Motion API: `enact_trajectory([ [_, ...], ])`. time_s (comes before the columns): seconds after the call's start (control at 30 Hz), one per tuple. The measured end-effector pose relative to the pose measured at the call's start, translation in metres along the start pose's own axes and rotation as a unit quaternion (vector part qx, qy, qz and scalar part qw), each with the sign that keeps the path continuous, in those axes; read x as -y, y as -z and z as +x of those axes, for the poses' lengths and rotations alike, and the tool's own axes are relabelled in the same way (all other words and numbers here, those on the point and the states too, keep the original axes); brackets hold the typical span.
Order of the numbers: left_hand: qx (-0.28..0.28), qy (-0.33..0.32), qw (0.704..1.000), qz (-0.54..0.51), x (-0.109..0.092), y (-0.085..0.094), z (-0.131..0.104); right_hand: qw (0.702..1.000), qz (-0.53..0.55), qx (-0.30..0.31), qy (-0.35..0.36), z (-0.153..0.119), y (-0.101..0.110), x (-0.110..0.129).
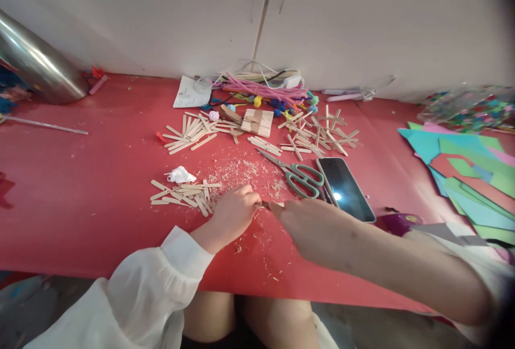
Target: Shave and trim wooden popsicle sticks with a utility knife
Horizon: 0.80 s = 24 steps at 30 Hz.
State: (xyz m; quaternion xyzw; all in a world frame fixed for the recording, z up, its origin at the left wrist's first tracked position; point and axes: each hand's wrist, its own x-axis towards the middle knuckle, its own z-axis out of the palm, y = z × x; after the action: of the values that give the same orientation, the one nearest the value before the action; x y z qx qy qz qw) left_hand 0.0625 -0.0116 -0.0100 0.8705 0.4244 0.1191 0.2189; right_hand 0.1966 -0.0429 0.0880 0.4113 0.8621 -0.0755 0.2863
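Observation:
My left hand is closed low over the red table, its fingers curled. My right hand is closed too, its fingertips close to the left hand's. A short, dark, narrow piece shows between the two hands; its kind is too small to tell, and most of what each hand grips is hidden. Pale wood shavings lie scattered in front of the hands and beneath them. Left of my left hand is a loose pile of craft sticks. Scissors with green handles rest beyond my right hand.
A phone lies right of the scissors. Farther back are more craft sticks, a square stick piece and pink pipe cleaners. Coloured paper is stacked at right. A metal bottle stands at far left.

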Motion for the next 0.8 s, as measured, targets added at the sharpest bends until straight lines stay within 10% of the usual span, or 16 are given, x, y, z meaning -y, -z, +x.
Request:
enact_trajectory([
  [0.2, -0.015, -0.007, 1.0, 0.0, -0.001, 0.002, -0.002, 0.999, -0.016, -0.041, 0.007, -0.003, -0.014, -0.002],
  [0.47, -0.012, -0.026, 0.999, 0.029, -0.001, 0.003, -0.003, 0.967, 0.23, -0.055, -0.097, -0.017, -0.018, -0.015],
  [0.8, -0.024, -0.018, 1.0, -0.001, 0.001, -0.001, -0.001, 0.977, 0.168, -0.087, -0.094, -0.02, -0.036, -0.013],
])
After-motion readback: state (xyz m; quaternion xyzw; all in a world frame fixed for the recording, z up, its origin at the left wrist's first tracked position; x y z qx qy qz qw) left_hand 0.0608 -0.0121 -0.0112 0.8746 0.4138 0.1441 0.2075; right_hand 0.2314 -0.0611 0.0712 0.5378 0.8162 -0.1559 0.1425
